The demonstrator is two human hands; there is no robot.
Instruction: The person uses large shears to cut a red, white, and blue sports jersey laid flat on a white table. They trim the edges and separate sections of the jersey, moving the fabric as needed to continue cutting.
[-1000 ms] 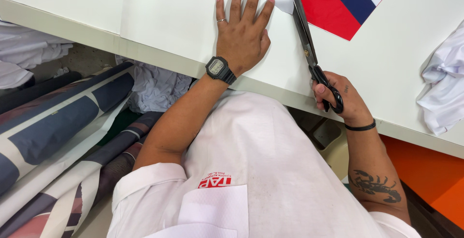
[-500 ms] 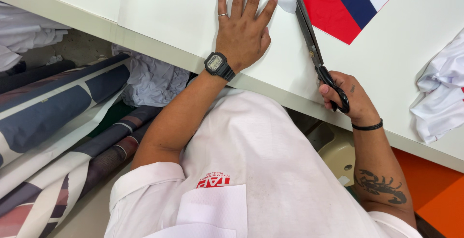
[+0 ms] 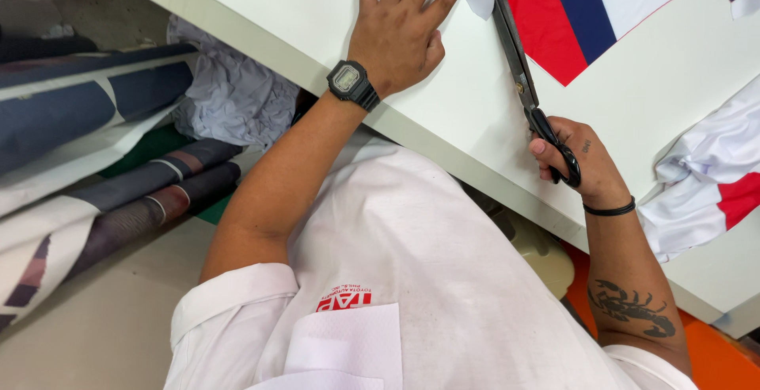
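Observation:
My left hand lies flat with fingers spread on the white table, a ring on one finger and a black digital watch on the wrist. My right hand grips the black handles of long scissors. Their blades lie closed on the table and point away from me, toward a striped red, navy and white fabric. A white edge of that fabric lies by my left fingertips.
More red and white cloth is bunched at the table's right. Rolled dark blue, grey and white fabric is stacked on the floor at left, beside crumpled pale cloth. A stool seat and orange floor show under the table.
The view has shifted so hands and table sit higher and closer. The scissors have slid slightly forward along the fabric edge; my left hand stays pressed flat.

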